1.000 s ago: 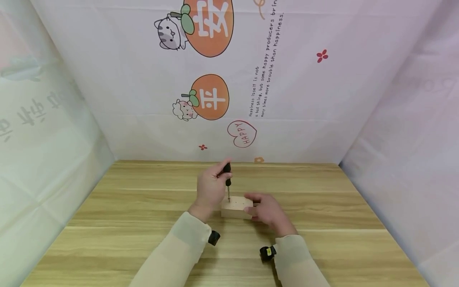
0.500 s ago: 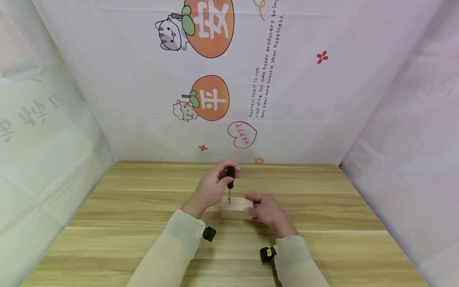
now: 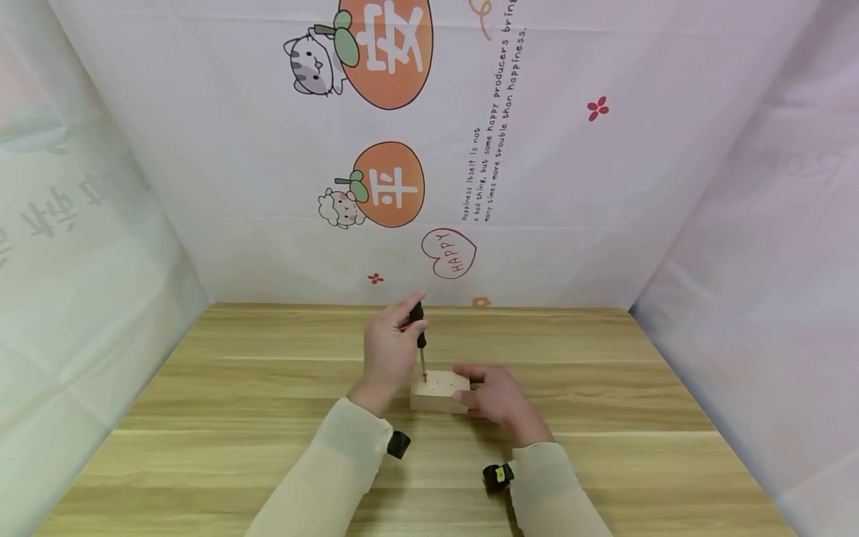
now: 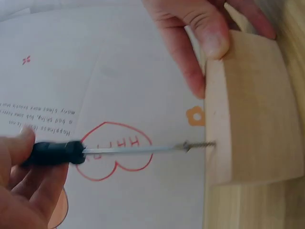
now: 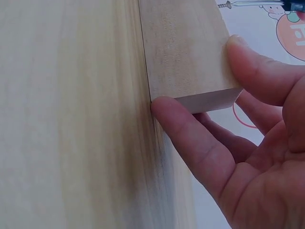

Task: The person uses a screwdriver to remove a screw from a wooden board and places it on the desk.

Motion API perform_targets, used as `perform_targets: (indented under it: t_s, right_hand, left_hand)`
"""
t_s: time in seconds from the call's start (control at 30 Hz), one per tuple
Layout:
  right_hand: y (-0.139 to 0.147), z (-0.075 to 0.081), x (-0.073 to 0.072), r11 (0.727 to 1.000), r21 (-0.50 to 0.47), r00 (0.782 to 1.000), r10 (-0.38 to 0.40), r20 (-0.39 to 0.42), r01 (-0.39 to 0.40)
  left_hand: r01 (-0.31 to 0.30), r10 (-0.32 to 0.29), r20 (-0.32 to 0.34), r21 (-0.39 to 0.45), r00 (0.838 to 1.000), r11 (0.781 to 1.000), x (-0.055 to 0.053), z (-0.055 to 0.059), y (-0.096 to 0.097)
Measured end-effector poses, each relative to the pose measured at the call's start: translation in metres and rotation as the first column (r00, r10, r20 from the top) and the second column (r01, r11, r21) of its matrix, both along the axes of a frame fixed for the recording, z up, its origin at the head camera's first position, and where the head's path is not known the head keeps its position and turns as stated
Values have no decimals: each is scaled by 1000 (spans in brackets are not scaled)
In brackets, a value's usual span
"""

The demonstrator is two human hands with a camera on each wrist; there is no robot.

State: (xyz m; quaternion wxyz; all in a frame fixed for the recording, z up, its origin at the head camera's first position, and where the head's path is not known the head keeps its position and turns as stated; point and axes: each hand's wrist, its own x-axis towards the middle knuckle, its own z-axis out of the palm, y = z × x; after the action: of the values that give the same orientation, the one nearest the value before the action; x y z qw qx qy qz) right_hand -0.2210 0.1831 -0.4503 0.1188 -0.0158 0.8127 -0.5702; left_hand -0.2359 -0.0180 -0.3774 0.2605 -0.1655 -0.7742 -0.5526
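Observation:
My left hand (image 3: 391, 354) grips the black handle of a screwdriver (image 4: 57, 151), thumb on one side and fingers on the other. The screwdriver stands nearly upright in the head view, its metal shaft pointing down. At its tip a screw (image 4: 202, 144) is partly sunk in the top face of a pale wooden block (image 3: 439, 401), with much of its thread exposed. Small holes dot that face to the right of the screw. My right hand (image 3: 499, 399) holds the block's right end, its thumb (image 5: 243, 52) at the top edge and fingers around the end.
The block rests on a wood-grain table (image 3: 235, 418). A white printed cloth (image 3: 537, 261) rises behind the table, with more white cloth at both sides. Black wrist cameras sit by the left cuff (image 3: 399, 444) and right cuff (image 3: 496, 478).
My left hand rolled its fingers around the screwdriver handle, opening out half a second ago and closing back round it now. The right hand and block stay in place; the head view shifted slightly.

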Motion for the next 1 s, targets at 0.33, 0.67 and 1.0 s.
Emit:
perform_targets:
  t_s: [0.33, 0.67, 1.0]
  right_hand:
    - [1, 3, 1, 1000, -7, 1000, 11, -4, -11]
    - [2, 3, 2, 1000, -11, 1000, 17, -16, -17]
    - [2, -2, 2, 1000, -12, 1000, 23, -11, -23]
  left_hand:
    - [390, -414, 162, 160, 896, 907, -3, 7, -14]
    - [145, -145, -8, 88, 989, 986, 4, 8, 4]
    - [261, -262, 28, 21, 965, 965, 4, 1, -5]
